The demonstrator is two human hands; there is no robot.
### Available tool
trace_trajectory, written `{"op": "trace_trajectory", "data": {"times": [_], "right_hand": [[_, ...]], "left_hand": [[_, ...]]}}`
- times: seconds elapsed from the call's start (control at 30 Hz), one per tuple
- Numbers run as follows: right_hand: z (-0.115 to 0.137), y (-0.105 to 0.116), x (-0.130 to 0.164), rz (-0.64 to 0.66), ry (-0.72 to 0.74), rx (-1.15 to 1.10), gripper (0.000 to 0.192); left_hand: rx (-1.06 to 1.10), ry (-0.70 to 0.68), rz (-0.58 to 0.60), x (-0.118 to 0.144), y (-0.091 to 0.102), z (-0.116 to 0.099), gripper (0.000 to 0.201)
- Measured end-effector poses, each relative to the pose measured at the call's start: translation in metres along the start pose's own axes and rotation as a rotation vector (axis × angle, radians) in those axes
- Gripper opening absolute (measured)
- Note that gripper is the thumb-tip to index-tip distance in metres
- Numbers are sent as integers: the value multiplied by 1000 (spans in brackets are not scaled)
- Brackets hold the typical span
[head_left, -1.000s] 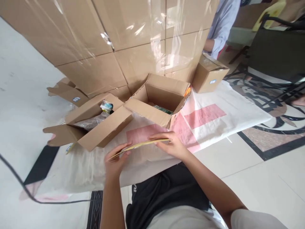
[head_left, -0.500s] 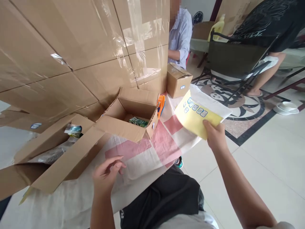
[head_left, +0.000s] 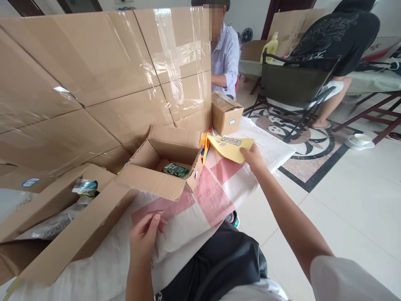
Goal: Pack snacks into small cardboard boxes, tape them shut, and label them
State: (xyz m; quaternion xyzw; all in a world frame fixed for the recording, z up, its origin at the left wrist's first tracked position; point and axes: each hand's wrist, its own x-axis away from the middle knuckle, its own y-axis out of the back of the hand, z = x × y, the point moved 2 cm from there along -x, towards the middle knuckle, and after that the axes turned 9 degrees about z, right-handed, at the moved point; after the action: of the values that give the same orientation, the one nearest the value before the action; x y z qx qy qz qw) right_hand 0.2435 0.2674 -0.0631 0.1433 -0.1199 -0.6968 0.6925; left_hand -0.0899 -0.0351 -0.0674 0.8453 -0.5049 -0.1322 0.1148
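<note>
My right hand (head_left: 253, 158) pinches a yellow sheet (head_left: 230, 147) with small blue-and-white labels, holding it low over the white-and-pink cloth (head_left: 216, 192) beside an orange tape dispenser (head_left: 204, 146). My left hand (head_left: 144, 237) hovers near the cloth's front edge, fingers loosely curled around nothing. Between the hands stands an open cardboard box (head_left: 163, 163) with green packs (head_left: 176, 169) inside.
A second open box (head_left: 78, 225) with plastic-wrapped goods lies at the left. A small sealed box (head_left: 226, 113) stands behind the sheet. A wall of taped cartons (head_left: 103, 79) rises at the back. Two people sit beyond, one on a folding chair (head_left: 294, 83).
Both hands held the yellow sheet a second ago. My left hand let go; my right hand swung the sheet out to the right and lowered it beside the tape dispenser.
</note>
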Motion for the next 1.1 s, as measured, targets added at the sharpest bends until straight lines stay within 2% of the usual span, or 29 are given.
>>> {"op": "trace_trajectory", "data": {"times": [0.07, 0.13, 0.2, 0.23, 0.3, 0.33, 0.4, 0.5, 0.57, 0.6, 0.67, 0.73, 0.8, 0.9, 1.0, 1.07, 1.1], "right_hand": [[-4, 22, 12, -44, -55, 40, 62], [-2, 38, 25, -103, -83, 157, 89], [10, 40, 32, -200, -22, 380, 108], [21, 34, 33, -229, 40, 504, 108], [46, 6, 27, -159, 151, 662, 90], [59, -14, 20, -49, 179, 675, 75], [79, -59, 2, 258, 81, 567, 57], [108, -112, -26, 346, 86, 522, 32], [123, -127, -38, 343, 151, 498, 21], [129, -125, -41, 339, 194, 481, 19], [138, -108, -42, 326, 294, 442, 20], [139, -75, -38, 320, 377, 409, 22], [130, -41, -34, 330, 412, 391, 24], [98, -8, -32, 357, 353, 398, 26], [67, 3, -34, 338, 258, 433, 27], [61, 8, -28, 257, 225, 457, 31], [64, 12, -21, 187, 228, 466, 36]], "left_hand": [[-27, 20, -14, 2, -2, -3, 28], [-62, 21, -2, 2, -5, -7, 28], [-101, 12, 31, 2, -9, -9, 27], [-119, 9, 48, 2, -10, -9, 28], [-150, 3, 68, 1, -10, -8, 29], [-161, -3, 73, 0, -10, -8, 30], [-183, -20, 78, -1, -10, -7, 31], [-216, -34, 67, 0, -9, -8, 32], [-218, -29, 42, 2, -8, -8, 33], [-209, -25, 26, 3, -7, -8, 33], [-183, -15, -5, 6, -5, -6, 33], [-165, -13, -22, 7, -3, -4, 32], [-170, -27, -17, 6, -4, -3, 30], [-206, -67, 21, 3, -9, -5, 29], [-251, -121, 41, 4, -12, -8, 30], [-304, -234, 8, 13, -1, -8, 26], [-347, -323, -37, 20, 11, -8, 23]]}}
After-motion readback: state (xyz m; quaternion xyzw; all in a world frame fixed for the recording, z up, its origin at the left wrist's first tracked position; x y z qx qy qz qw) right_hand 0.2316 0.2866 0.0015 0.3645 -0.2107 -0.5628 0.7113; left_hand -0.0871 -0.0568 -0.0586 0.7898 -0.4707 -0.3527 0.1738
